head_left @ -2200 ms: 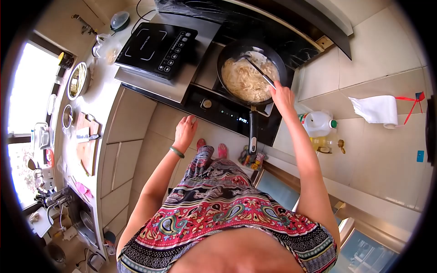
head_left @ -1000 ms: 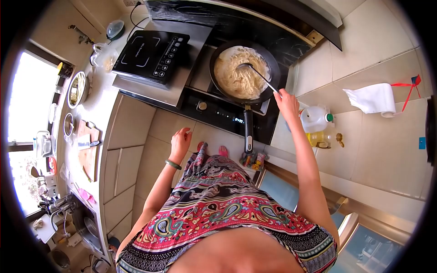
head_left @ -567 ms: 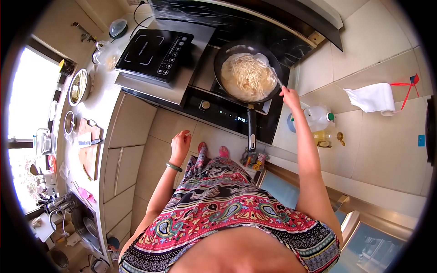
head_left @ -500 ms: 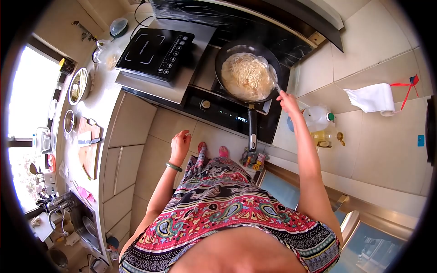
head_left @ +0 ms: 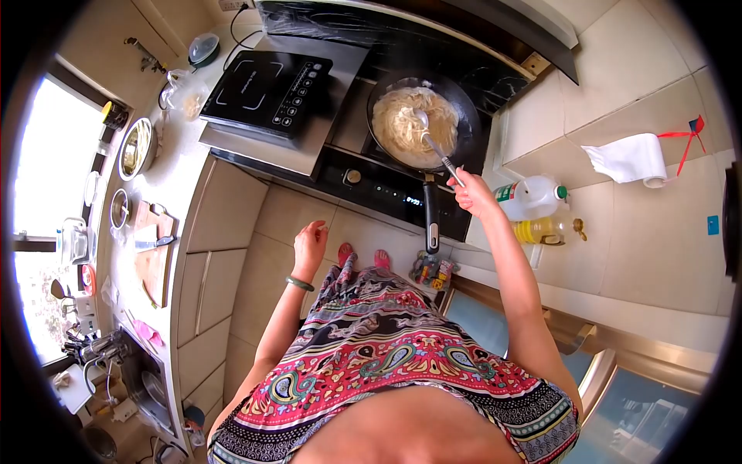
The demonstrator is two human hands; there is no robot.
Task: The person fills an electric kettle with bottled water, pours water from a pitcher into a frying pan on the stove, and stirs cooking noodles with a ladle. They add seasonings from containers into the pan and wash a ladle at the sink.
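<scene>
In the head view, we hold the handle of a long-handled metal spoon [head_left: 440,151] in our right hand [head_left: 471,193], its fingers pinching the end. The spoon's bowl rests among pale noodles [head_left: 398,130] in a black frying pan [head_left: 466,108]. The pan sits near the right edge of the cooktop [head_left: 374,182], with its handle [head_left: 432,213] reaching out past the front edge. Our left hand [head_left: 310,244] hangs in front of that edge, nothing visible in it, fingers loosely curled; a green bangle [head_left: 300,283] circles the wrist. Left of the pan we see a portable induction cooker [head_left: 267,89]. Just off the cooktop's right edge are a green-capped jug [head_left: 535,198] and a bottle of yellow oil [head_left: 543,230]. On the left-hand surface [head_left: 179,172], a knife [head_left: 147,238] lies across a wooden cutting board [head_left: 157,267] close to the front edge.
</scene>
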